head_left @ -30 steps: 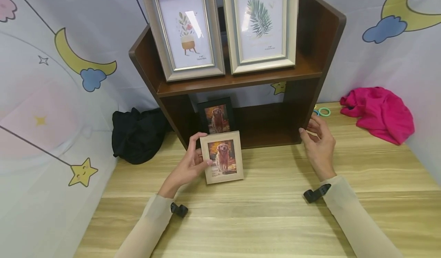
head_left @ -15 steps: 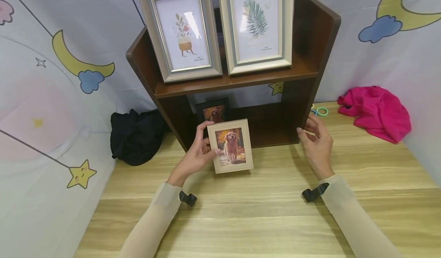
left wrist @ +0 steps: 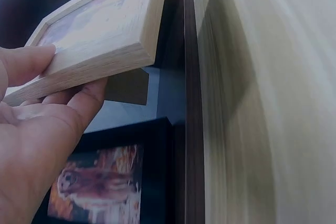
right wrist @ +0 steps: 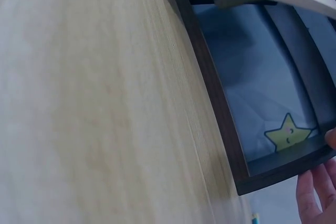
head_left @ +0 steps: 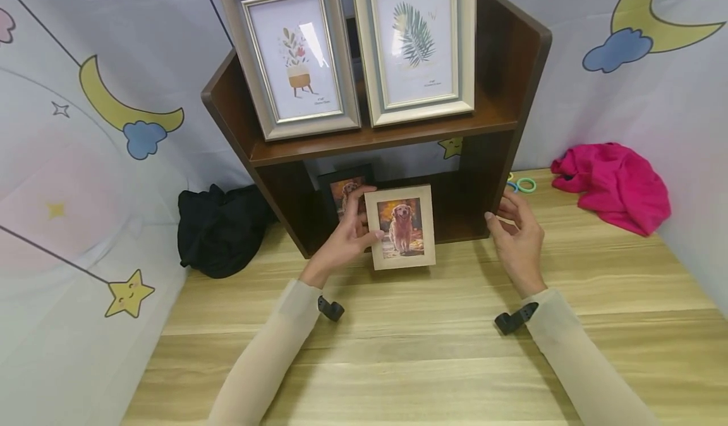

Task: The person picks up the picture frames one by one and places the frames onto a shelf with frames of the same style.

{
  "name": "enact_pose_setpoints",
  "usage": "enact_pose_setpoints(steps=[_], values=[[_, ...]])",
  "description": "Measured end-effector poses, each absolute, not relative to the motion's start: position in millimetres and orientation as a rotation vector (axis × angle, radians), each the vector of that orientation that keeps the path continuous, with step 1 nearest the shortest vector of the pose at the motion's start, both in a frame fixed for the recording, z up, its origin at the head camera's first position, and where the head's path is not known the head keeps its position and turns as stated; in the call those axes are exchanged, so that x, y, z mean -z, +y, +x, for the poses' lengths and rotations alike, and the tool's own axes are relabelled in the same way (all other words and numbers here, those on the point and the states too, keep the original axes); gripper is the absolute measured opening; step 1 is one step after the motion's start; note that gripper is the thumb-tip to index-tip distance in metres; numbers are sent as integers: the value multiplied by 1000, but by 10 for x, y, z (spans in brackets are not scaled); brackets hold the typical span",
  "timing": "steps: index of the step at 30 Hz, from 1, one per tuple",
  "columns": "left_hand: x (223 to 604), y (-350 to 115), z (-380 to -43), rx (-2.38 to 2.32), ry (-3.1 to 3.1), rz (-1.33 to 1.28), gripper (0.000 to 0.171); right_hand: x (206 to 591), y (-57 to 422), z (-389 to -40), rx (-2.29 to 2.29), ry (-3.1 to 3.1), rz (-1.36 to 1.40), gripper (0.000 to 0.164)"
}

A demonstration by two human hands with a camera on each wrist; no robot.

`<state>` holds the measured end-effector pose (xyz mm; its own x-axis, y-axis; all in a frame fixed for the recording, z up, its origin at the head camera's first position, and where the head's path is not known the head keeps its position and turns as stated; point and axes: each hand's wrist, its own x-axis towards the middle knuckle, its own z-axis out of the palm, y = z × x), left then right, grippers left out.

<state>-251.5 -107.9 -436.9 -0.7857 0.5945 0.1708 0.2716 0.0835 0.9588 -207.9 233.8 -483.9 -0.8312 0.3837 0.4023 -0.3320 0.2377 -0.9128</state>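
Note:
My left hand (head_left: 344,239) grips a light wood picture frame (head_left: 372,236) with a dog photo by its left side, thumb on the front and fingers behind. The frame is held up in front of the lower shelf's opening. Behind the hand, a black picture frame (left wrist: 163,171) with a similar dog photo stands at the left of the lower shelf, partly hidden in the head view. My right hand (head_left: 520,243) holds the right side panel of the dark brown wooden shelf (head_left: 383,138), thumb at its front edge and fingers around the outside.
Two larger frames, one with a potted plant print (head_left: 296,59) and one with a leaf print (head_left: 418,53), stand on the upper shelf. A black cloth (head_left: 222,230) lies left of the shelf. To the right are a pink cloth (head_left: 614,182) and several coloured rings (head_left: 526,185).
My left hand has carried the light wood frame right and up toward the shelf, past the front of the black frame. The right hand has kept its hold on the side panel.

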Motion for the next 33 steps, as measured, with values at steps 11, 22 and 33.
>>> enact_pose_setpoints(steps=[11, 22, 33], values=[[4371, -749, -2733, -1798, 2108, 888, 81, 4844, 2330, -2081, -1636, -1953, -32, 48], [4386, -475, -2962, -1881, 2052, 878, 82, 4855, 2345, -2082, -1614, -1952, -50, 48], [4424, -281, -3116, -1954, 2051, 837, 84, 4871, 2351, -2110, -1621, -1951, -38, 49]])
